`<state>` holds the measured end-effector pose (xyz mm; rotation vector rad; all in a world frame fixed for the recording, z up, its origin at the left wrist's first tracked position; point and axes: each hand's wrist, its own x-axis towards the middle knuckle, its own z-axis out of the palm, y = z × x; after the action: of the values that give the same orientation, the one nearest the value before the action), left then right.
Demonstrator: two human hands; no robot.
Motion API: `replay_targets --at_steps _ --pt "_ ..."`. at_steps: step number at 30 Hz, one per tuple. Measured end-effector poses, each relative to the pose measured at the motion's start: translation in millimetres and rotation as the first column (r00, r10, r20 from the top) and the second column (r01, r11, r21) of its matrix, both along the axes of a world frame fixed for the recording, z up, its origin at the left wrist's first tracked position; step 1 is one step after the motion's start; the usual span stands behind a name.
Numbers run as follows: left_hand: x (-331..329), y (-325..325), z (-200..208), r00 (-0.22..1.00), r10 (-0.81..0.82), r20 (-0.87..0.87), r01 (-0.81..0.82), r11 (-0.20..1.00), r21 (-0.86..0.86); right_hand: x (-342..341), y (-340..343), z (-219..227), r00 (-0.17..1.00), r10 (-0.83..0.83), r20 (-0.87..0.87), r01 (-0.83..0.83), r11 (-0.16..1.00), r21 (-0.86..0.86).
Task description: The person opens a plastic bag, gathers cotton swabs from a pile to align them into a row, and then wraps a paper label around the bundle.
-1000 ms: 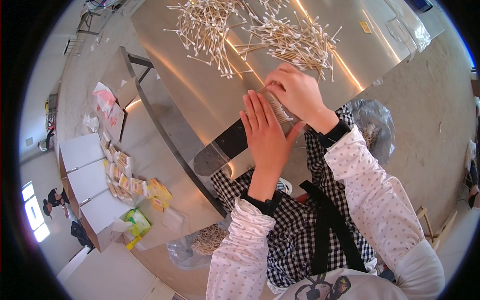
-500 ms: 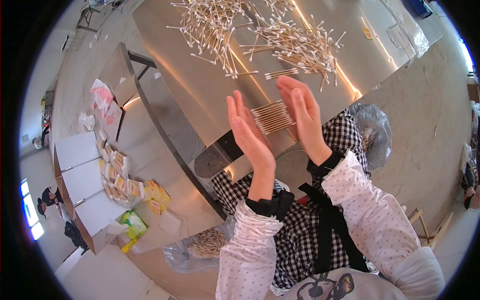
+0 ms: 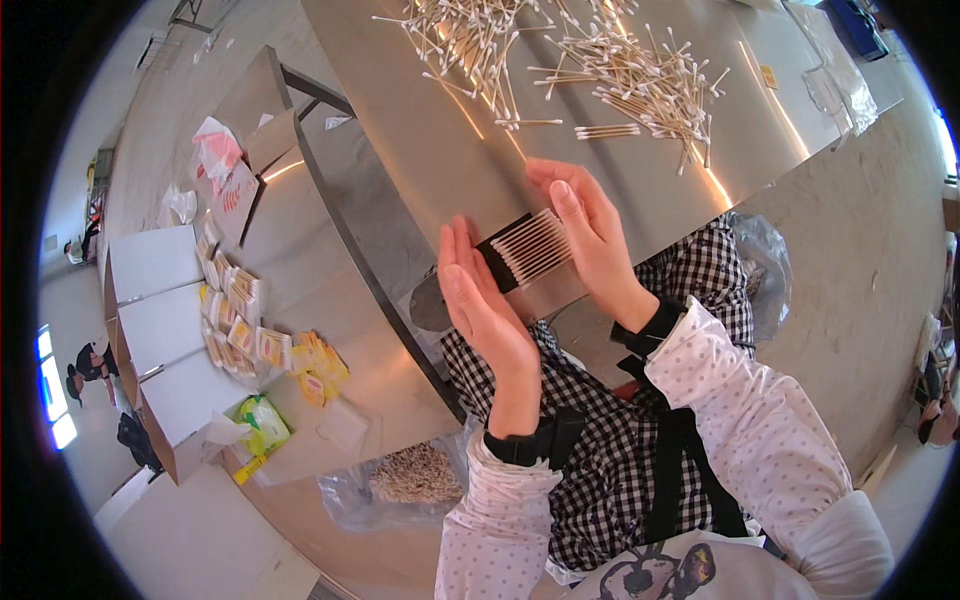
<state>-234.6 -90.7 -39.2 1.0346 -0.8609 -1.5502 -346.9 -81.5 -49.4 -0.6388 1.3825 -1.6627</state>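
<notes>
A neat row of cotton swabs lies side by side at the near corner of the metal table, between my two hands. My left hand is upright on its left, fingers stretched out and palm facing inward. On the other side my right hand has its fingers extended, with its palm beside the row's right end. Whether either palm touches the swabs I cannot tell. Next to the row's left end is a dark rectangular patch.
Loose swabs lie heaped farther up the table, with a few in a small row. A side table at left bears packed swabs and a white-lined carton. Plastic bags stand low on both sides.
The view has shifted, so the table appears farther right. Both hands and the row of swabs have moved left and nearer to me relative to the table; the row is tilted more.
</notes>
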Motion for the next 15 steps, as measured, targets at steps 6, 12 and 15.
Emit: replay_targets --at_steps 6,12,15 --pt "26 19 8 0.999 0.024 0.036 -0.03 0.98 0.195 -4 -26 -14 0.346 0.093 -0.934 -0.015 0.995 0.094" --pt "32 27 -4 0.957 -0.036 -0.288 0.157 0.898 0.411 6 -27 -23 -0.022 0.23 -0.973 -0.053 0.972 0.231" --pt "29 24 -6 0.945 0.019 -0.325 0.125 0.9 0.417 4 -26 -25 -0.025 0.261 -0.965 -0.074 0.962 0.262"
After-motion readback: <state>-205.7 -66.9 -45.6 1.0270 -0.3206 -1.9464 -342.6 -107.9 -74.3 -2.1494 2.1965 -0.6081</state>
